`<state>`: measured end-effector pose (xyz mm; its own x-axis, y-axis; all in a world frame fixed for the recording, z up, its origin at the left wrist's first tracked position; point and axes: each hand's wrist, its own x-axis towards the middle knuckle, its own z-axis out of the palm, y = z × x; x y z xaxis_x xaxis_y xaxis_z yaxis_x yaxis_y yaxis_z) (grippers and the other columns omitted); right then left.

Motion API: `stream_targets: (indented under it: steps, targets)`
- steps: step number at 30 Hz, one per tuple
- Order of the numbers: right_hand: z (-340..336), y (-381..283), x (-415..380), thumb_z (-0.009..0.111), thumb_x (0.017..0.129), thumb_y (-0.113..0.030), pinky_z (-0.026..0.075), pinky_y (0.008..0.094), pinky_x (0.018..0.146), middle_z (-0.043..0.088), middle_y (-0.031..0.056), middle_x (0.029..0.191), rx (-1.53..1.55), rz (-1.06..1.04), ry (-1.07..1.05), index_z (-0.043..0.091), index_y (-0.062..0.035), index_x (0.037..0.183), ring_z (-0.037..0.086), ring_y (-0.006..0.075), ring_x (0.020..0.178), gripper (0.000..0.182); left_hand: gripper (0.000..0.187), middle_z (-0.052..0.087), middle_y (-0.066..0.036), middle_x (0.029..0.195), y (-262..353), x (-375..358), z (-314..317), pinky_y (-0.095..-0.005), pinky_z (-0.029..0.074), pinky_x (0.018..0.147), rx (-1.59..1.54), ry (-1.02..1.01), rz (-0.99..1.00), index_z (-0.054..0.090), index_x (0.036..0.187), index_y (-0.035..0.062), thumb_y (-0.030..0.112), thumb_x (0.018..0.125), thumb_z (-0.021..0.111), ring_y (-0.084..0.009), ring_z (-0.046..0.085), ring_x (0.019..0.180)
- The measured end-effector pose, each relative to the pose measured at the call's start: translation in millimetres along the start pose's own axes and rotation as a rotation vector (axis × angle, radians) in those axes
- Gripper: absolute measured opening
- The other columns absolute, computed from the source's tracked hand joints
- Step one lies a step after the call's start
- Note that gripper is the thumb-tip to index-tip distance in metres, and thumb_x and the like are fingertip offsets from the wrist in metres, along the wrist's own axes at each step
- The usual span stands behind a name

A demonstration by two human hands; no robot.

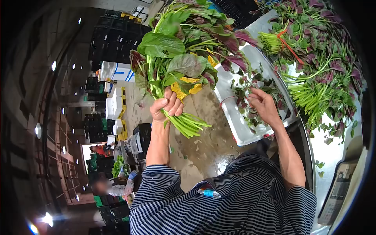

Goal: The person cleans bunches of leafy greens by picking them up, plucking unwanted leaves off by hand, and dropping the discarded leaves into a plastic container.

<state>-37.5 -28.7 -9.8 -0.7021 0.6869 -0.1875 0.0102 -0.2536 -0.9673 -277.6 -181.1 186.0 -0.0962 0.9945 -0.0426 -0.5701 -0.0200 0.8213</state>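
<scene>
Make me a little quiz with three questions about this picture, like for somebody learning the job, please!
1. Which hand grips the big leafy green-and-purple bunch with pale green stems?
2. True or false: loose green-and-purple leaves lie in the shallow white rectangular tray.
3. What colour is the thin band around the tied bundle of pale-stemmed leafy greens?
A) blue
B) orange-red
C) white

Key:
1. The left hand.
2. True.
3. B, orange-red.
</scene>
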Motion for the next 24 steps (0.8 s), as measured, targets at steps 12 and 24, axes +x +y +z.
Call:
stream_targets:
  steps: [12,24]
  targets:
    - [23.9,-144.4,-7.7,0.066,0.074,0.002,0.048,0.0289,0.077,0.063,0.0115,0.102,-0.052,-0.739,0.191,0.061,-0.0019,0.109,0.062,0.018,0.089,0.036,0.017,0.047,-0.003,0.059,-17.6,-4.5,14.0,-0.0344,0.046,0.052,0.404,0.226,-0.152,0.048,0.083,0.0054,0.011,0.077,0.062,-0.0161,0.049,0.047]
    - [25.2,-175.7,33.9,0.068,0.071,-0.008,0.043,0.0352,0.065,0.058,0.0067,0.08,-0.758,-1.098,0.226,0.061,-0.005,0.091,0.057,0.0244,0.069,0.021,0.017,0.053,-0.005,0.061,-33.8,15.3,23.5,-0.029,0.046,0.048,0.802,0.25,-0.251,0.054,0.081,-0.0004,-0.002,0.068,0.065,-0.0144,0.056,0.051]
